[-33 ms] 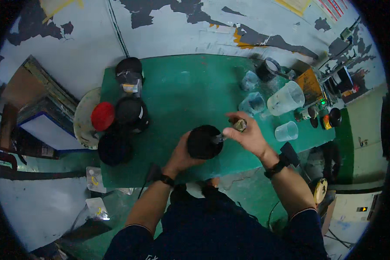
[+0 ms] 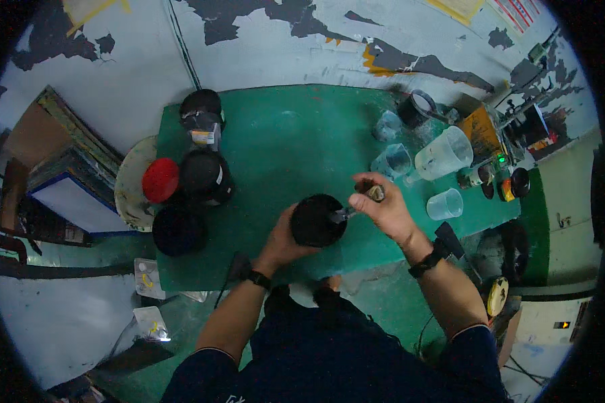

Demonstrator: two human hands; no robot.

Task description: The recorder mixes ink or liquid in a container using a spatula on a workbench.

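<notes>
My left hand is wrapped round the side of a round black tub, whose inside looks dark. In my right hand is a spatula with a greyish metal blade and a light, wooden-looking handle end. Its blade reaches over the tub's right rim; how deep the tip goes I cannot tell. The tub is near the front edge of the green table. To the right of my right hand stands a small clear plastic cup.
At the left are several black tubs, a red lid and a pale round drum lid. A large translucent beaker, bluish cups, a black pot and an orange-brown box crowd the right side.
My right hand has shifted very slightly with the spatula, its thumb closer on the handle. The tub and my left hand look the same.
</notes>
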